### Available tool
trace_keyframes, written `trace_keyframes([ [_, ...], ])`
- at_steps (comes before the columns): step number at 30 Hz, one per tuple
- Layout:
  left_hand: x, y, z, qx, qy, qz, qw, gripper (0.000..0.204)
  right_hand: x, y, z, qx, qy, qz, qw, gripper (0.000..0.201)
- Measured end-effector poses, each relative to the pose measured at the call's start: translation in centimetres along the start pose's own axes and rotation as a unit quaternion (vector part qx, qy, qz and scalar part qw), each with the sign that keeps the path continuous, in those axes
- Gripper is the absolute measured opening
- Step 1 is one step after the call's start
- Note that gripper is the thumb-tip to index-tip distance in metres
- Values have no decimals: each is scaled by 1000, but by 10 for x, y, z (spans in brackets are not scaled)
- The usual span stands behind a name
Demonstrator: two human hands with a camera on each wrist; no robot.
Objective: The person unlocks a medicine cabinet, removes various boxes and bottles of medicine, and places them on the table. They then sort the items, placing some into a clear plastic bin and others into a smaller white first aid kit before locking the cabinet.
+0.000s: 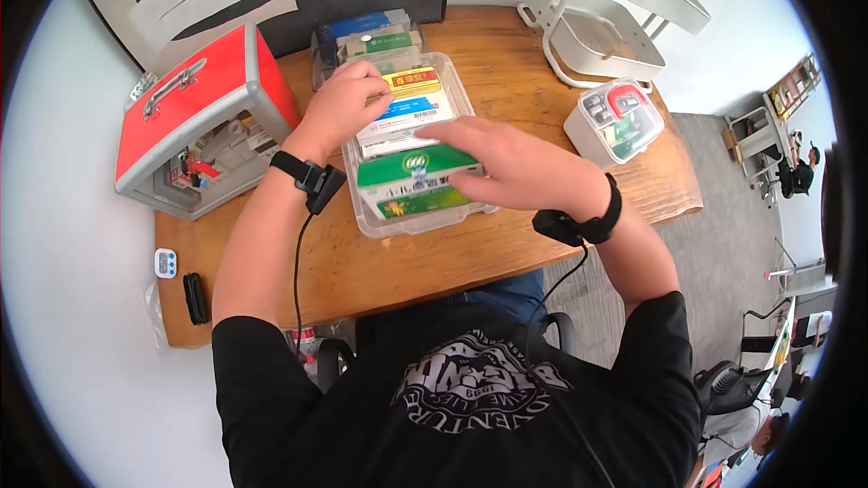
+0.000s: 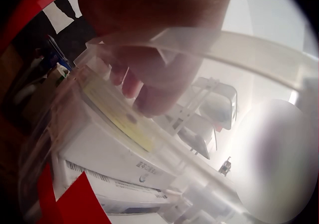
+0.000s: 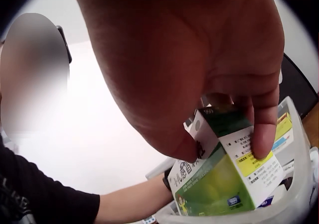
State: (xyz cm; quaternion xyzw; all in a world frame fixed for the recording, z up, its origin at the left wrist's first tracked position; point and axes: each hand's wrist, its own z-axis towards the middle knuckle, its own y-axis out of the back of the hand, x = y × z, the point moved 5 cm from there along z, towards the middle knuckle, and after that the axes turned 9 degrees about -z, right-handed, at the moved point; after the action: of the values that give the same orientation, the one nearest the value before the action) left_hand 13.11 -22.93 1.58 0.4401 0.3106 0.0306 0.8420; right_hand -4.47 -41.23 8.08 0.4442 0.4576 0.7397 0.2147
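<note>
Head view shows the two hands apart over a clear plastic bin (image 1: 414, 224) on the wooden table (image 1: 330, 280). The right hand (image 1: 511, 163) grips a green and white box (image 1: 389, 192) between thumb and fingers, at the near end of the bin; the box sits tilted, and the right wrist view shows its yellow-marked side panel beside the fingertips. The left hand (image 1: 339, 107) is at the bin's far left, its fingers bent close to a yellow and red box (image 1: 418, 83); whether they pinch anything I cannot tell. A white and blue box (image 1: 411, 117) lies between that box and the green and white box. Beyond the bin, a second clear container (image 1: 324, 52) holds more boxes, one blue and one green. To the left stands a red case (image 1: 185, 95) with silver edges and a see-through front, with small items inside. Nearer on the left lie a small white timer (image 1: 165, 263) and a black pouch (image 1: 194, 299). On the right side of the table is a white tub (image 1: 592, 131) with a clear lid, near a white cart (image 1: 601, 50).
</note>
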Motion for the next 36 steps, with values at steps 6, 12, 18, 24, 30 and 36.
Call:
trace_keyframes([
  [6,4,0,1,0,12,-10,1000,20,-6,-38,8,174,6,-68,982,50],
  [12,4,0,2,-1,11,-19,1000,21,-11,-35,8,47,88,-107,989,33],
  [18,4,0,1,-1,9,-22,1000,23,-41,15,-32,-143,-94,-35,985,33],
  [24,2,-1,2,9,20,-10,1000,23,-79,-43,-87,-53,-156,-46,985,61],
  [30,-2,-1,5,22,35,3,999,21,-64,-60,-78,-135,-158,-69,976,65],
  [36,-4,-1,3,17,43,12,999,20,-76,-72,-72,-133,-170,-139,967,63],
])
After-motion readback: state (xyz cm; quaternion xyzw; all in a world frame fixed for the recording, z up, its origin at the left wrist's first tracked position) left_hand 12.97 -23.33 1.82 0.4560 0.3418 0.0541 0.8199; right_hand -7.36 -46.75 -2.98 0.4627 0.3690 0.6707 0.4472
